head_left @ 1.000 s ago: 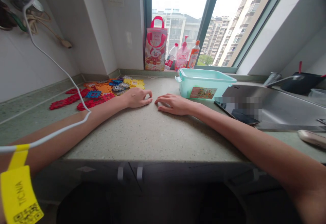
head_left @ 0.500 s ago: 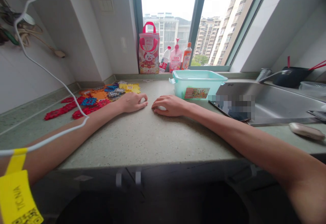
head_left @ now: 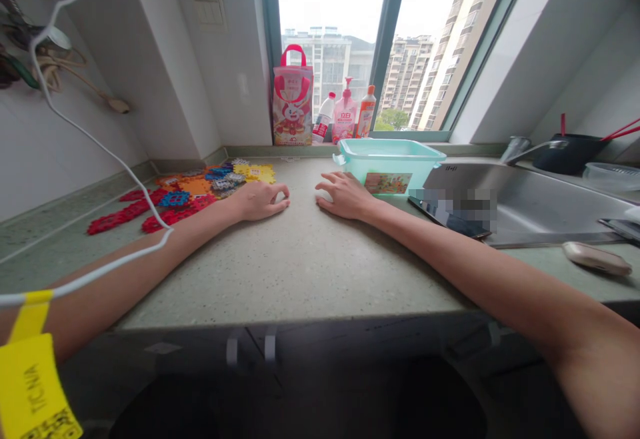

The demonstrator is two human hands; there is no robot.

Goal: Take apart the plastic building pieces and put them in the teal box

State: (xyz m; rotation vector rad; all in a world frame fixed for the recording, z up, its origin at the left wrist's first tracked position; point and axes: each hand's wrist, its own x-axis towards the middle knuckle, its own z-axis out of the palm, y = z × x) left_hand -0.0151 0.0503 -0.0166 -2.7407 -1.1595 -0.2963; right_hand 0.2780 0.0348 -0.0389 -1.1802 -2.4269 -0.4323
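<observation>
My left hand (head_left: 261, 200) rests on the countertop (head_left: 280, 272), its fingers loosely curled and a gap between thumb and forefinger, with nothing seen in it. Just beyond and to the left of it lies a pile of plastic interlocking pieces: yellow ones (head_left: 256, 172), orange ones (head_left: 197, 186), a blue one (head_left: 175, 199) and joined red ones (head_left: 127, 217). My right hand (head_left: 346, 196) lies palm down on the counter with fingers spread and holds nothing. Close behind it stands a light-green plastic tub (head_left: 425, 169) with a picture label.
To the right, a dark phone-like slab (head_left: 435, 216) lies at the rim of a steel sink (head_left: 540, 206). A beige rounded object (head_left: 597, 258) is near the front. A bag (head_left: 293, 109) and several bottles (head_left: 345, 116) line the windowsill. A white cable (head_left: 120, 159) hangs at left.
My right hand has shifted right, away from my left hand, and its curled fingers have spread apart. My left hand keeps its place and shape.
</observation>
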